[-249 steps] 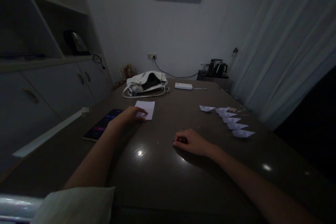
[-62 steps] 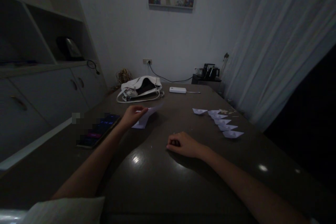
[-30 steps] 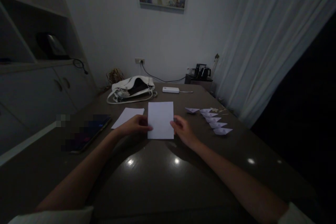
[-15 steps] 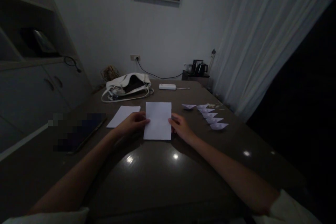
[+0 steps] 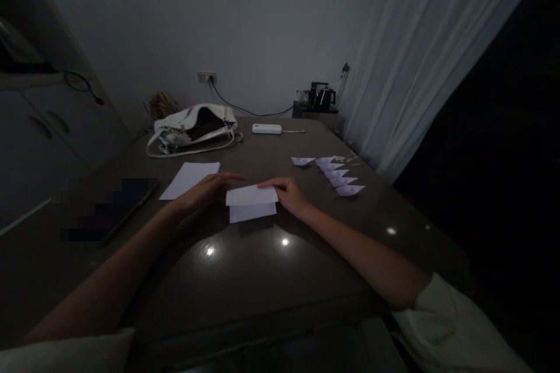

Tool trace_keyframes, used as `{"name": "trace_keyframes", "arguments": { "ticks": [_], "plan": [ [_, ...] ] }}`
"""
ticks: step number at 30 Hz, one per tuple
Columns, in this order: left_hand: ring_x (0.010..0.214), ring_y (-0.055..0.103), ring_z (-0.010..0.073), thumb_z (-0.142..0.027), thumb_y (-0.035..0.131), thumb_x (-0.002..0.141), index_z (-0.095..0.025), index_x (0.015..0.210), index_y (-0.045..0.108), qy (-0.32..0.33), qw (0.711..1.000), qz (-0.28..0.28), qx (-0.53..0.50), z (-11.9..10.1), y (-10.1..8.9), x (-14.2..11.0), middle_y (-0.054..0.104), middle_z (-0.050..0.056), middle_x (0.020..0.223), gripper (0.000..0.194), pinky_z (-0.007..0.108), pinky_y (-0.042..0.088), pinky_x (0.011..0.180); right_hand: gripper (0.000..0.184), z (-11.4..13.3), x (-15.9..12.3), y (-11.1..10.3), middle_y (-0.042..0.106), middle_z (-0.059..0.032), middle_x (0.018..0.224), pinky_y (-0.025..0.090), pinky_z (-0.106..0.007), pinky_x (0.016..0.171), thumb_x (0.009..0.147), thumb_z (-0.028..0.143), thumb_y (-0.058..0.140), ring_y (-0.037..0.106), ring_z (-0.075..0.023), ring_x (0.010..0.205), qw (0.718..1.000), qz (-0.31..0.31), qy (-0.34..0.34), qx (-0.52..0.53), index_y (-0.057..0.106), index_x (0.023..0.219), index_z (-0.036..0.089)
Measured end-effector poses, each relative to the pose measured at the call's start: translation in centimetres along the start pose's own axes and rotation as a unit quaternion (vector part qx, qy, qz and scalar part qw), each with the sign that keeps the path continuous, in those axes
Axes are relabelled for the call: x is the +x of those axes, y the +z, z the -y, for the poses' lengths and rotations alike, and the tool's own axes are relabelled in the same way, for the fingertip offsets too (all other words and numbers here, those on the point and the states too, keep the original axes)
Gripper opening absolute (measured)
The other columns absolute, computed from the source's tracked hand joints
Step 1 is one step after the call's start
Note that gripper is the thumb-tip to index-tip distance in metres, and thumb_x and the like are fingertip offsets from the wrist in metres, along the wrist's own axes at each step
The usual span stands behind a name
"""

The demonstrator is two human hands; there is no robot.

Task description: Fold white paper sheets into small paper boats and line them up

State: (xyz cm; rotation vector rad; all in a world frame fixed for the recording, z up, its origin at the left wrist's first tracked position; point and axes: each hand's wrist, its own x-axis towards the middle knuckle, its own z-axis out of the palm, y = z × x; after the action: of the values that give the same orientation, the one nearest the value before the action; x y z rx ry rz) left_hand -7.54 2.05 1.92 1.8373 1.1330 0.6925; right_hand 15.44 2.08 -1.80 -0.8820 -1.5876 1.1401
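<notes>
A white paper sheet (image 5: 251,203) lies on the dark table (image 5: 245,274) in front of me, its far half bent over toward me. My left hand (image 5: 205,189) rests at the sheet's left edge with fingers stretched over the fold. My right hand (image 5: 284,193) pinches the folded flap at its right edge. A second flat sheet (image 5: 189,178) lies just left of my left hand. Several small folded paper boats (image 5: 335,172) stand in a row to the right.
A white handbag (image 5: 192,127) and a white power bank (image 5: 266,129) with a cable sit at the table's far end. A dark phone (image 5: 126,207) lies at the left. Cabinets stand on the left, a curtain hangs on the right, and a kettle sits on a side stand.
My left hand lifted a sheet from the pile and laid it in front of me; both hands took its sides. Now its far half is folded over toward me.
</notes>
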Motion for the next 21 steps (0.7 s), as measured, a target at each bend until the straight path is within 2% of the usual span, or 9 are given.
{"name": "trace_keyframes", "arguments": {
  "ticks": [2,4,8,12,17,21],
  "plan": [
    [0.093,0.061,0.0248,-0.057,0.047,0.081,-0.019,0.113,0.062,-0.01,1.0,0.017,0.009,-0.08,0.25,0.12,0.068,0.007,0.103,0.052,0.031,0.049,0.076,0.028,-0.12,-0.06,-0.02,0.072,-0.0036,0.083,0.044,-0.023,0.062,0.074,0.007,0.05,0.063,-0.0138,0.071,0.998,0.024,-0.032,-0.048,0.074,0.082,0.02],
    [0.093,0.06,0.0252,-0.053,0.06,0.073,-0.018,0.109,0.065,-0.019,0.998,0.049,0.042,-0.17,0.44,0.21,0.069,0.006,0.1,0.05,0.031,0.048,0.077,0.033,-0.16,-0.2,-0.05,0.072,-0.0037,0.085,0.043,-0.022,0.062,0.075,0.004,0.047,0.062,-0.0134,0.072,0.993,0.037,-0.058,-0.092,0.074,0.085,0.02],
    [0.095,0.06,0.0241,-0.05,0.065,0.071,-0.019,0.108,0.065,-0.005,0.994,0.108,0.035,-0.04,0.55,0.37,0.069,0.005,0.101,0.049,0.031,0.047,0.08,0.037,-0.16,-0.43,-0.08,0.072,-0.0041,0.086,0.042,-0.022,0.062,0.073,0.001,0.045,0.062,-0.0132,0.072,0.985,0.061,-0.078,-0.143,0.074,0.087,0.02],
    [0.091,0.061,0.0242,-0.053,0.068,0.067,-0.019,0.105,0.067,-0.01,0.993,0.093,0.071,0.26,0.51,0.5,0.07,0.004,0.099,0.051,0.029,0.046,0.075,0.037,-0.31,-0.37,-0.07,0.07,-0.0029,0.079,0.037,-0.021,0.056,0.073,0.002,0.044,0.056,-0.0109,0.063,0.984,0.062,-0.067,-0.155,0.074,0.086,0.018],
    [0.086,0.062,0.0216,-0.051,0.066,0.07,-0.019,0.104,0.067,-0.001,0.993,0.09,0.072,0.08,0.59,0.42,0.071,0.003,0.096,0.046,0.027,0.047,0.073,0.032,-0.14,-0.25,-0.07,0.06,-0.0007,0.061,0.032,-0.02,0.048,0.08,0.01,0.04,0.046,-0.009,0.051,0.993,0.044,-0.029,-0.109,0.071,0.082,0.015],
    [0.089,0.062,0.0225,-0.049,0.068,0.069,-0.018,0.101,0.067,-0.003,0.995,0.086,0.056,0.1,0.63,0.37,0.071,0.004,0.098,0.045,0.029,0.048,0.076,0.019,0.09,-0.3,0.0,0.065,-0.0027,0.079,0.037,-0.02,0.052,0.077,0.019,0.056,0.052,-0.0101,0.061,0.992,0.066,-0.042,-0.097,0.066,0.093,0.016]
  ]
}}
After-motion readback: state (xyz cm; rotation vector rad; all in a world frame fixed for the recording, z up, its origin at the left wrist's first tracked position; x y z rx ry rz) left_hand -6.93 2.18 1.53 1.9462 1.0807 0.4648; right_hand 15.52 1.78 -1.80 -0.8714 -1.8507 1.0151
